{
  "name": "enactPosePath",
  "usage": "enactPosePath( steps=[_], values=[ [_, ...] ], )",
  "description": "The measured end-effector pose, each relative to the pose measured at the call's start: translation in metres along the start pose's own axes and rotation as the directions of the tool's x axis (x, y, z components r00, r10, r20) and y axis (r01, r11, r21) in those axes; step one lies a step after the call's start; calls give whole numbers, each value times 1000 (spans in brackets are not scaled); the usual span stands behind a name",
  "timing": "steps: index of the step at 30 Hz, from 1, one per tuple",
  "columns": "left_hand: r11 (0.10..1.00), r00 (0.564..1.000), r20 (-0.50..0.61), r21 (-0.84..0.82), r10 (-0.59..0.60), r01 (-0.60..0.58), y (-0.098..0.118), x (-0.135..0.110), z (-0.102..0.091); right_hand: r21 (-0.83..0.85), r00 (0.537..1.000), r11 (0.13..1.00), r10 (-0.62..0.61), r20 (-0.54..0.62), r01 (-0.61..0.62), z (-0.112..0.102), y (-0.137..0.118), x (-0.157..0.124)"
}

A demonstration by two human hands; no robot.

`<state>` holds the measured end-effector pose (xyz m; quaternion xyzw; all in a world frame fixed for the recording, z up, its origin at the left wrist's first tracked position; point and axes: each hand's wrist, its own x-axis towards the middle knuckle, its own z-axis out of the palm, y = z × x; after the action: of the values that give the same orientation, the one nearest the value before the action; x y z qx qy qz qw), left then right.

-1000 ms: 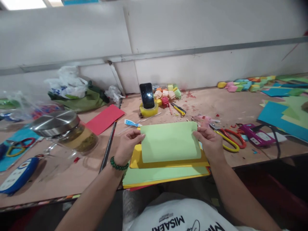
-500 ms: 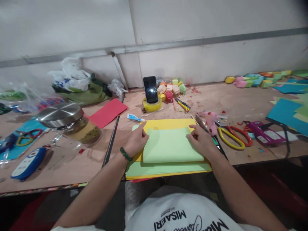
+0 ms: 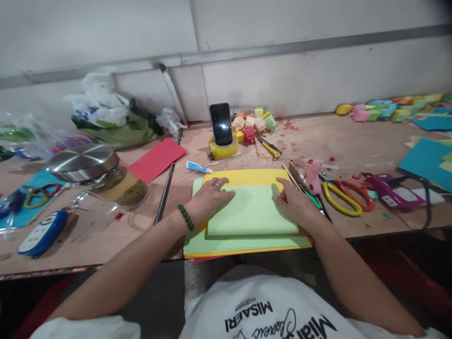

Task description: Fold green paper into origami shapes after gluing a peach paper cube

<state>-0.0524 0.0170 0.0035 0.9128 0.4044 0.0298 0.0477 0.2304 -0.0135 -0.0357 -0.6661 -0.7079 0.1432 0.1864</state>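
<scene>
A light green sheet of paper (image 3: 247, 214), folded over on itself, lies on a yellow sheet (image 3: 250, 176) atop a stack of coloured paper (image 3: 243, 246) at the table's front edge. My left hand (image 3: 208, 200), with a green bead bracelet (image 3: 185, 217) at the wrist, rests open on the fold's left part, fingers stretched out over it. At the sheet's far right corner, my right hand (image 3: 294, 205) has its thumb on the paper and its index finger extended past the edge; the other fingers are partly hidden.
Right of the stack lie a pink glue gun (image 3: 311, 172), scissors with yellow and red handles (image 3: 342, 200) and a purple power strip (image 3: 393, 190). A phone (image 3: 221, 123) leans on a tape roll (image 3: 224, 149) behind. At left stand a lidded glass jug (image 3: 120, 186) and a red sheet (image 3: 157, 159).
My left hand has let go of the light green sheet's left edge and moved onto its top, fingers spreading. My right hand stays at the right edge. The view has shifted slightly.
</scene>
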Motion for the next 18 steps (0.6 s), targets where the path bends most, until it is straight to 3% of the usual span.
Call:
enactPosePath(
  steps=[3,5,7,8,12,15,18],
  values=[
    [979,954,221,-36,202,-199,-3,13,-18,-4,999,1000,18,42,-18,-4,-3,3],
    [980,924,333,4,188,-200,4,23,-29,-12,997,999,38,67,-37,-8,-5,5],
    [985,907,411,89,96,-145,19,31,-35,-25,994,998,58,91,-56,-11,-7,6],
    [986,909,415,129,41,-103,28,34,-36,-30,993,998,65,101,-62,-13,-8,7],
    [986,959,261,151,-109,71,60,38,-22,-32,991,999,39,131,-35,-19,-8,8],
    [989,979,183,133,-87,63,62,34,-5,-83,988,997,13,151,-1,-23,-6,10],
    [997,994,113,71,-1,-7,50,30,11,-222,996,973,-52,76,67,-29,-11,11]
  ],
)
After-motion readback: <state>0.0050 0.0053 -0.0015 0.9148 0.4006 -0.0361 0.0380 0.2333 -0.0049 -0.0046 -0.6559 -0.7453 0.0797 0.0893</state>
